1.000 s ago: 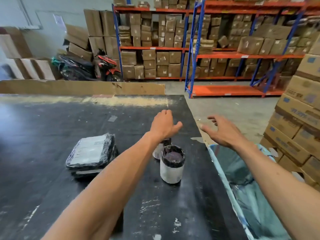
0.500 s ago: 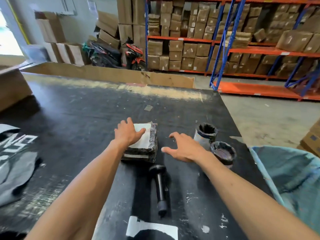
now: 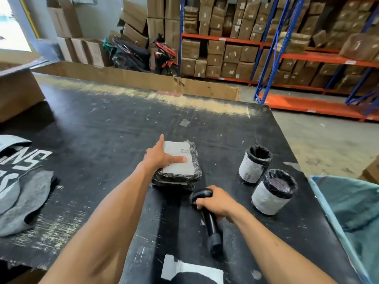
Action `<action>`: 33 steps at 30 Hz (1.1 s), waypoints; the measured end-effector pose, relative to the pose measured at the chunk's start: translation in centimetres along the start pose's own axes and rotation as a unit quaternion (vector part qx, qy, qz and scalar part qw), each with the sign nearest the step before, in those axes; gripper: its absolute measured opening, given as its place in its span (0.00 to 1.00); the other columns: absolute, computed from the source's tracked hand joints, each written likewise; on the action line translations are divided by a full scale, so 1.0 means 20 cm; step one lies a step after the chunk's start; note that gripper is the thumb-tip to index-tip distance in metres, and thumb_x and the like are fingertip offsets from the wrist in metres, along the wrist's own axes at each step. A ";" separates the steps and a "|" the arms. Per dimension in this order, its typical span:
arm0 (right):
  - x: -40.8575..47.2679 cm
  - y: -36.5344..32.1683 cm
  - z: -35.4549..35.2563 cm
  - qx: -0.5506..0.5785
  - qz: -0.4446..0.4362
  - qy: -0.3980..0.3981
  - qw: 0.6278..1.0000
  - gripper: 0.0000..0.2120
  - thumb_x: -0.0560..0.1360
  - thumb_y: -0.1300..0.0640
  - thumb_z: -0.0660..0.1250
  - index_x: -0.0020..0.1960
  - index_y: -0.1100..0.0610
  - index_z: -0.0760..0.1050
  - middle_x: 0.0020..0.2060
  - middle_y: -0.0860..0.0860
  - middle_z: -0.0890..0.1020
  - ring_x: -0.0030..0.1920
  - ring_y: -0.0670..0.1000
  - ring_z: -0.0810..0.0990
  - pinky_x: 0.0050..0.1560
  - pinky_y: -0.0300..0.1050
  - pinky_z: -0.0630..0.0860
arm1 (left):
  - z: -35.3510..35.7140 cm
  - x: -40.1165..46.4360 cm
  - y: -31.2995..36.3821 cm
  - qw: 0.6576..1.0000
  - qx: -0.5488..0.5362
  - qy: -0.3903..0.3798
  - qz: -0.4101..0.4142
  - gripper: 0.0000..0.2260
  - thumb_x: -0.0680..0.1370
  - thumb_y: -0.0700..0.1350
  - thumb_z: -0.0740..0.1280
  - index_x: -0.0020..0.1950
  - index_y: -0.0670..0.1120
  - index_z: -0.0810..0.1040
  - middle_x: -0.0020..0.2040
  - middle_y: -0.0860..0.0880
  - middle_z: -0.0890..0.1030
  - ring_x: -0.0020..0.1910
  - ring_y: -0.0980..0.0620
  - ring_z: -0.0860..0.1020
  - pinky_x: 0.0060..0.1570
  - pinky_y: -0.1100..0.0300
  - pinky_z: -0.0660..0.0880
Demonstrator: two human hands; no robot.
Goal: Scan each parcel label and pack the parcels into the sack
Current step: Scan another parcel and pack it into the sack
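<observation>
A flat parcel (image 3: 180, 169) wrapped in black film with a white label lies mid-table. My left hand (image 3: 162, 155) rests on its left side, thumb across the label. Just in front of it my right hand (image 3: 217, 201) is closed around the black handheld scanner (image 3: 209, 220), which lies on the black table (image 3: 102, 128). Two round parcels stand to the right: the farther one (image 3: 254, 163) and the nearer one (image 3: 271, 191), both black-wrapped with white labels. The teal sack (image 3: 352, 214) hangs open at the table's right edge.
Grey plastic mailers (image 3: 22, 189) lie at the table's left. A cardboard box (image 3: 16, 91) stands at the far left and a cardboard sheet (image 3: 131, 76) lines the far edge. Shelving with boxes (image 3: 287, 48) and parked motorbikes (image 3: 143, 56) stand beyond.
My view swung left from the sack to the table. My left hand came down on the flat parcel, and my right hand dropped from open above the table to grip the scanner.
</observation>
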State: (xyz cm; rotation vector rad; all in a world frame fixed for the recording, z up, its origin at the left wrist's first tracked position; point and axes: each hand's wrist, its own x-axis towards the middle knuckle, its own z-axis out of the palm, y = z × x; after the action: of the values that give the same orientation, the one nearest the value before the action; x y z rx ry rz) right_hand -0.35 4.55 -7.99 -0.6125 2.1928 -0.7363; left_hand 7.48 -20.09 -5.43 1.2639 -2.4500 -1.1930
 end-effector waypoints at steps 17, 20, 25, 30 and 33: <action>-0.05 -0.17 -0.36 0.321 -0.179 0.085 0.926 0.15 0.80 0.59 0.68 0.65 0.50 0.71 0.42 0.59 0.85 0.32 0.52 0.82 0.34 0.52 0.84 | 0.17 -0.19 0.06 0.972 -0.079 0.161 0.150 0.47 0.55 0.70 0.81 0.71 0.75 0.64 0.58 0.51 0.64 0.48 0.46 0.77 0.48 0.53 0.76; -0.07 -0.18 -0.34 0.294 -0.217 0.121 0.923 0.21 0.78 0.54 0.67 0.69 0.46 0.67 0.43 0.56 0.85 0.31 0.55 0.85 0.31 0.49 0.82 | 0.19 -0.20 0.05 0.967 -0.069 0.185 0.159 0.46 0.56 0.69 0.81 0.71 0.75 0.64 0.57 0.51 0.64 0.47 0.48 0.76 0.50 0.52 0.78; -0.09 -0.20 -0.33 0.253 -0.230 0.164 0.925 0.27 0.69 0.40 0.68 0.66 0.37 0.64 0.41 0.45 0.88 0.27 0.51 0.82 0.27 0.45 0.79 | 0.19 -0.22 0.05 0.963 -0.063 0.202 0.168 0.46 0.57 0.68 0.81 0.72 0.73 0.64 0.56 0.51 0.65 0.49 0.47 0.76 0.53 0.50 0.79; -0.09 -0.19 -0.33 0.249 -0.234 0.184 0.921 0.21 0.72 0.27 0.70 0.59 0.30 0.65 0.38 0.52 0.87 0.27 0.49 0.82 0.27 0.45 0.79 | 0.20 -0.23 0.06 0.962 -0.070 0.209 0.164 0.46 0.58 0.66 0.82 0.71 0.74 0.64 0.55 0.51 0.64 0.50 0.47 0.76 0.54 0.49 0.80; -0.10 -0.19 -0.33 0.218 -0.243 0.184 0.927 0.23 0.74 0.27 0.67 0.61 0.33 0.63 0.40 0.54 0.86 0.26 0.48 0.81 0.26 0.44 0.78 | 0.20 -0.23 0.07 0.960 -0.073 0.211 0.167 0.46 0.56 0.67 0.81 0.71 0.75 0.63 0.55 0.51 0.64 0.48 0.48 0.76 0.52 0.51 0.79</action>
State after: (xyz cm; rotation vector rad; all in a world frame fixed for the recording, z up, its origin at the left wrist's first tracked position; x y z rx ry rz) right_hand -3.39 5.15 -0.67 -0.8420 2.1019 -1.6652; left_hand 7.78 -13.84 -6.08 0.9024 -2.1082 -0.8862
